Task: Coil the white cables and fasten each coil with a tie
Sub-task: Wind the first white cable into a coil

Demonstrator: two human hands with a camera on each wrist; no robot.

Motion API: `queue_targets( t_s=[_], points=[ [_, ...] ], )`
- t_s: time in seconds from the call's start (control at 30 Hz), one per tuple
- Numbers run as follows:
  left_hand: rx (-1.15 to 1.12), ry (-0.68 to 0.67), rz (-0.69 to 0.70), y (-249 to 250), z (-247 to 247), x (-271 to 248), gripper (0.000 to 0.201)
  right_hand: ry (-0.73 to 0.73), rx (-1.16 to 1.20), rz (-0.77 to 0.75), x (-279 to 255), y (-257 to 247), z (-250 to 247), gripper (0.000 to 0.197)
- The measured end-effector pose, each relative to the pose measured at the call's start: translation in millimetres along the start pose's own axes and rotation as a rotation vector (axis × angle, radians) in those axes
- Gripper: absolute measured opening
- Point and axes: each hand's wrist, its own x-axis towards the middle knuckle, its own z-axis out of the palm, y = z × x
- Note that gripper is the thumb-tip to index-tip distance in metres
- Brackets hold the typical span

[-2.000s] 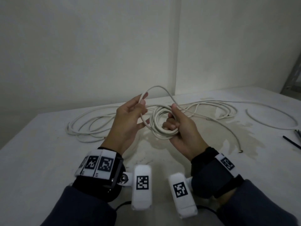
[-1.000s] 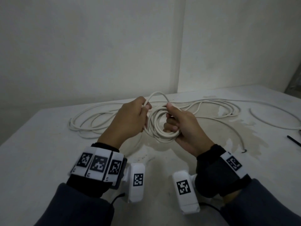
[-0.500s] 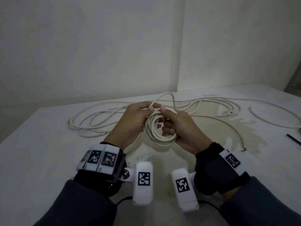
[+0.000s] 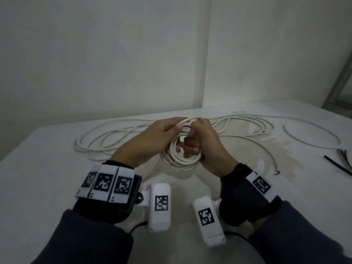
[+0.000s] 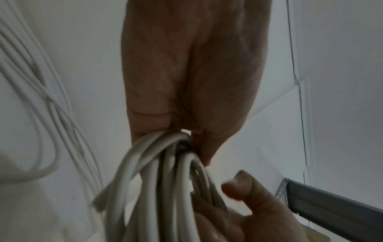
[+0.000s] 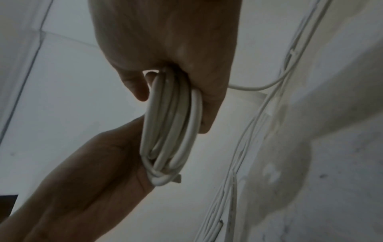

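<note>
A small coil of white cable hangs between both hands just above the table. My right hand grips the coil's right side, fingers curled through its middle; the right wrist view shows the bundled coil inside that fist. My left hand pinches the cable at the coil's top, thumb on a strand, and the left wrist view shows the strands of the coil running out from under its fingers. The uncoiled length of white cable trails off behind the hands across the table.
Loose loops of white cable lie at the back of the white table, with another cable curving at the right. Black ties lie at the right edge. A stain marks the table right of the hands.
The raised loop of cable has been laid down onto the coil. Both hands have come together at the coil's top, and the left hand has closed over it.
</note>
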Motion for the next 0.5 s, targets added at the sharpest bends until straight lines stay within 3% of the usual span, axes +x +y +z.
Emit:
queue_targets(
  t_s=[0.13, 0.27, 0.5],
  points=[
    [-0.185, 0.019, 0.013, 7, -18, -7, 0.028, -0.061, -0.111, -0.035, 0, -12, 15, 0.032],
    [-0.455, 0.048, 0.009, 9, -27, -10, 0.033, -0.187, -0.269, -0.041, 3, -34, 31, 0.020],
    [-0.255, 0.117, 0.041, 33, -40, -18, 0.027, -0.260, -0.324, -0.046, -6, -49, 47, 0.026]
  ],
)
